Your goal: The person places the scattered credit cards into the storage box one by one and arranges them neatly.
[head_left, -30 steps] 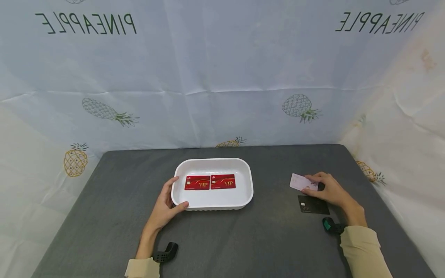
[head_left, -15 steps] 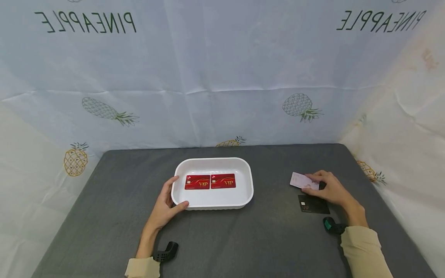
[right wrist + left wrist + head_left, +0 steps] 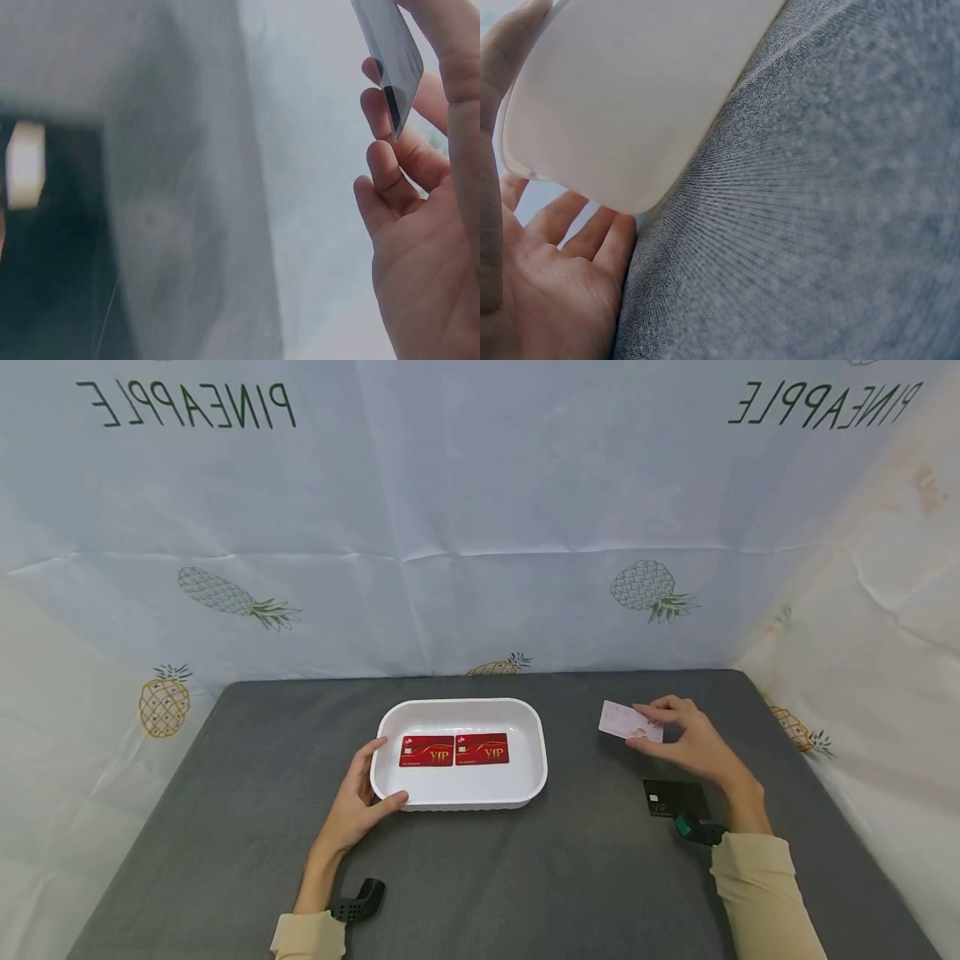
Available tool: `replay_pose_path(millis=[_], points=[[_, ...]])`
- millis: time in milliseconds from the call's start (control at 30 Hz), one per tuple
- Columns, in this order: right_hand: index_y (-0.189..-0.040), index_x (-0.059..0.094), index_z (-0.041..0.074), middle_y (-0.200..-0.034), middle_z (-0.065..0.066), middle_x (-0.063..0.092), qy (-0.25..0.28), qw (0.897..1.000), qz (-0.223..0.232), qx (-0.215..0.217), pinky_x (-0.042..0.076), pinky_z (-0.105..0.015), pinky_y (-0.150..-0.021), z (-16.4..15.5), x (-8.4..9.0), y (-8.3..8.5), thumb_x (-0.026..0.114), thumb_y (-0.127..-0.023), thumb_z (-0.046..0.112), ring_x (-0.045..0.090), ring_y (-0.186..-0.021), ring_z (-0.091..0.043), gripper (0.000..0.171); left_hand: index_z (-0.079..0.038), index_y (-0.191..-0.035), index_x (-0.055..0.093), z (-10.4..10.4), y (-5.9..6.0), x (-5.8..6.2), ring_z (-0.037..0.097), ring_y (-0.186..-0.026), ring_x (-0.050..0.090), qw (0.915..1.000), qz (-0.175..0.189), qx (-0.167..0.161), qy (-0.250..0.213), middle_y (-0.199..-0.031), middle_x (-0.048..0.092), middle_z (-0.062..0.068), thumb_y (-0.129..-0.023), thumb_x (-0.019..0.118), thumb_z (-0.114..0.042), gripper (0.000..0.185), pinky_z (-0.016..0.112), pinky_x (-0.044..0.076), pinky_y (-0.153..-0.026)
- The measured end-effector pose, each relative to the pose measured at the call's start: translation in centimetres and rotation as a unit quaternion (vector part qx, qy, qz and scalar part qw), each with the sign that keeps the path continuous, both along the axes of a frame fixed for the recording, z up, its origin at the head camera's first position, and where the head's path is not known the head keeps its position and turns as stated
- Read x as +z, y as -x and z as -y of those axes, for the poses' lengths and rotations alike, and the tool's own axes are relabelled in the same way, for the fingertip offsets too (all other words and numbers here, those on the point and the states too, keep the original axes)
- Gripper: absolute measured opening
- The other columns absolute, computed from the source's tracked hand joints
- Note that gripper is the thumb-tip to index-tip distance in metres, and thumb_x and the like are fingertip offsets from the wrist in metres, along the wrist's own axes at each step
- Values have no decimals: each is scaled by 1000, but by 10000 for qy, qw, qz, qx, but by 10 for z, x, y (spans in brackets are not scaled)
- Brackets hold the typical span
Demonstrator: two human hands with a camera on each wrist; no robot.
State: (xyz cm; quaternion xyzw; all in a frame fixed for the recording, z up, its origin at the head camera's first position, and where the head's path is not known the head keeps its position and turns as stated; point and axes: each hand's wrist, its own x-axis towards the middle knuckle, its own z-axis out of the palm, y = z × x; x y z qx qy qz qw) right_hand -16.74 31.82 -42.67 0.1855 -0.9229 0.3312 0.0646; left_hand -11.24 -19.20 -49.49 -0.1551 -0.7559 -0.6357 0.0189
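Note:
My left hand (image 3: 351,806) grips the left end of a white plastic tray (image 3: 465,792), its thumb at the near rim and its fingers along the left side. In the left wrist view the tray's outer wall (image 3: 622,97) lies between thumb and fingers. Two red VIP cards, one on the left (image 3: 426,752) and one on the right (image 3: 482,748), lie side by side in the tray. My right hand (image 3: 697,742) pinches a pale pink card (image 3: 622,720) above the table. The right wrist view shows that card (image 3: 396,64) edge-on between thumb and fingers.
On the grey table (image 3: 570,877), a black VIP card (image 3: 662,796) lies below my right hand, partly covered by the black wrist device (image 3: 699,831). A pineapple-print cloth (image 3: 465,510) hangs behind the table and at both sides.
My right hand has lifted the pink card off the table and moved it left and away from me, uncovering more room around the black card. My left hand and the tray have stayed put.

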Motion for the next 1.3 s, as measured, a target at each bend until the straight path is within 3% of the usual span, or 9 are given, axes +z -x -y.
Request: replay_pose_path(millis=[200,533,933,1300], points=[[-132,66,-3,-115,-14,62,218,9995,-194,139,36,-45,-82,28,9,8,87,-78,11,42,-102,-18,60,1,-156,25,0,2,1,22,-122,57,10000,-15,-43,-33,-152,40,29,-84,75,7,88,14,51,-92],[-134,65,0,-119,-12,60,308,9991,36,276,37,-49,-90,72,25,12,88,-78,15,45,-112,-27,63,1,-156,25,0,3,-1,24,-122,57,10000,-30,-58,-45,-152,40,30,-83,75,7,89,14,51,-91],[-132,68,2,-114,-10,61,564,9956,-141,739,39,-46,-92,118,28,14,89,-78,15,44,-111,-25,60,1,-156,25,2,2,-1,22,-122,57,9999,-65,-50,-68,-150,41,31,-83,76,8,89,14,51,-91],[-134,67,4,-117,-9,60,602,9931,78,1000,42,-48,-94,148,34,12,89,-80,22,43,-114,-24,62,0,-156,25,1,1,0,20,-121,57,10000,-11,-58,-61,-152,41,29,-83,76,7,89,14,51,-91]])
